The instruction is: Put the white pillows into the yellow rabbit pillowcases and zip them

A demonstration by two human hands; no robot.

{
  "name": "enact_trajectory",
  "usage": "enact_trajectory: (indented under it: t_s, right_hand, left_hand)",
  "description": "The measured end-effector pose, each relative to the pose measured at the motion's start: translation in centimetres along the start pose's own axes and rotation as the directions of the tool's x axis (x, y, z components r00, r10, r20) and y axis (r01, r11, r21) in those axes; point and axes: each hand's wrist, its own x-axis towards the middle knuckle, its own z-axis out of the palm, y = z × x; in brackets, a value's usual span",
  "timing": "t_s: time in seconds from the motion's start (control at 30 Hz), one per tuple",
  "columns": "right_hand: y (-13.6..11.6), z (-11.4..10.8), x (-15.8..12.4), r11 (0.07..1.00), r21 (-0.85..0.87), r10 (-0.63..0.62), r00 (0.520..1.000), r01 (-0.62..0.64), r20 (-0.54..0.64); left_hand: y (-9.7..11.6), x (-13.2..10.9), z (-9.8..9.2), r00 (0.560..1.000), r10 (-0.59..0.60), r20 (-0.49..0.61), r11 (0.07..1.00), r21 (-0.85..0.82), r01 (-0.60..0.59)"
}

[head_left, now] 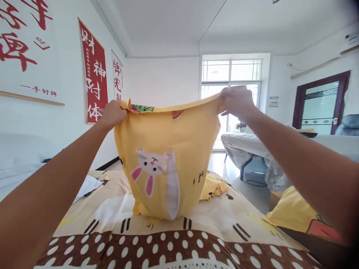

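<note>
A yellow pillowcase (193,149) with an upside-down white rabbit print hangs upright above the bed. My left hand (114,114) is closed around its upper left corner, where the cloth bunches up. At the upper right corner, my right hand (238,100) grips the same cloth, a little higher than the left. The top edge stretches between both hands and shows bits of a carrot print. A long white oval patch runs down the pillowcase's front, and its lower edge hangs close to the bedding. My fingertips are partly hidden by the fabric.
Beneath is a cream bedspread (215,224) with a brown polka-dot band. More yellow cloth (214,186) lies behind the pillowcase. At right, a yellow pillow with a carrot print (303,213) rests by the bed's edge. A plastic-covered table (252,145) stands beyond.
</note>
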Motion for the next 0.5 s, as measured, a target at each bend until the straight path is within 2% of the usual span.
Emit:
enact_trajectory:
  t_s: [0.07,0.1,0.17,0.2,0.23,0.3,0.37,0.43,0.5]
  right_hand:
    - [-0.7,2.1,-0.3,0.998,0.057,0.01,0.998,-0.013,0.059]
    - [-1.4,3.1,-0.5,0.997,0.06,-0.041,0.997,0.037,0.065]
    - [-3.6,4.9,-1.2,0.984,0.069,-0.166,0.985,0.162,0.047]
    - [-4.9,5.6,-1.6,0.974,0.089,-0.214,0.976,0.211,0.035]
    - [-6.3,6.0,-2.0,0.963,0.12,-0.248,0.968,0.243,0.032]
    - [-8.8,6.4,-2.8,0.935,0.209,-0.301,0.953,0.286,0.044]
    - [-10.0,6.2,-3.2,0.879,0.337,-0.386,0.919,0.338,0.086]
    - [-9.1,6.0,-3.2,0.805,0.476,-0.479,0.861,0.354,0.169]
    - [-5.7,6.4,-3.3,0.761,0.58,-0.538,0.783,0.292,0.311]
  left_hand:
    - [1.2,-0.3,0.1,0.999,-0.035,-0.02,0.999,0.0,0.035]
    - [2.2,-0.6,-0.3,0.998,0.024,-0.059,0.999,-0.031,-0.026]
    - [4.9,-1.6,-1.3,0.957,0.253,-0.141,0.951,-0.147,-0.273]
    - [6.4,-2.3,-1.9,0.92,0.369,-0.132,0.895,-0.215,-0.39]
    - [7.9,-2.9,-2.4,0.89,0.446,-0.098,0.849,-0.27,-0.455]
    - [10.1,-3.8,-3.0,0.875,0.483,-0.002,0.822,-0.343,-0.454]
    - [10.7,-4.0,-3.1,0.892,0.45,0.049,0.84,-0.363,-0.404]
    - [9.9,-3.8,-2.7,0.909,0.415,0.036,0.854,-0.361,-0.375]
    - [8.3,-3.7,-2.1,0.929,0.369,-0.001,0.869,-0.354,-0.345]
